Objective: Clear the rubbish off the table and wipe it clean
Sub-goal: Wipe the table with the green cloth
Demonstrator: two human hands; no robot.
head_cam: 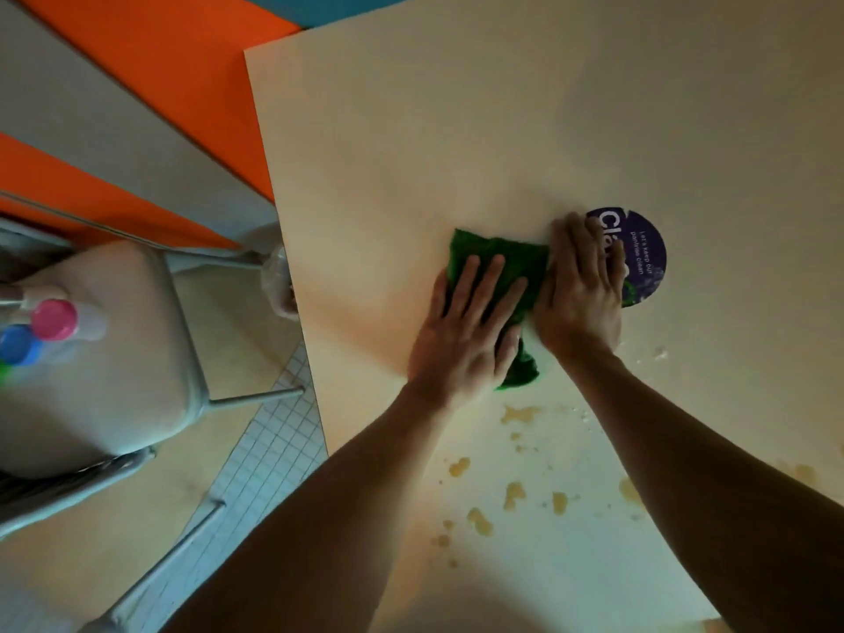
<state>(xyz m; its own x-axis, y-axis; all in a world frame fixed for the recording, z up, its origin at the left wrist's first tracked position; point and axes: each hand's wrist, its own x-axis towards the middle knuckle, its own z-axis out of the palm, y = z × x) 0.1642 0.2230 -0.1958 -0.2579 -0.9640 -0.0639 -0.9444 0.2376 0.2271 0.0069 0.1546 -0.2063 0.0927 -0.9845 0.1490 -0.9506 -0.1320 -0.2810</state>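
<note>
Cloth: green cloth [500, 267] lay bunched on the pale surface [411, 130], near its middle, just left of a round purple sticker [646, 249].
Left hand: left hand [466, 331] pressed flat on the cloth, fingers straight and spread; nothing was clamped in its grip.
Right hand: right hand [582, 294] lay flat beside the left, touching the cloth's right edge and covering part of the sticker; fingers straight, grip open.
Stains: brownish spills [514, 493] dotted the surface nearer the person, below the cloth, apart from it.
Crumbs: small pale bits [660, 354] sat right of the right wrist.
Bag: clear plastic bag [278, 281] hung at the surface's left edge.
Chair: grey chair [114, 358] stood left of the surface, carrying bottles with a pink cap [55, 319] and a blue cap [18, 344].
</note>
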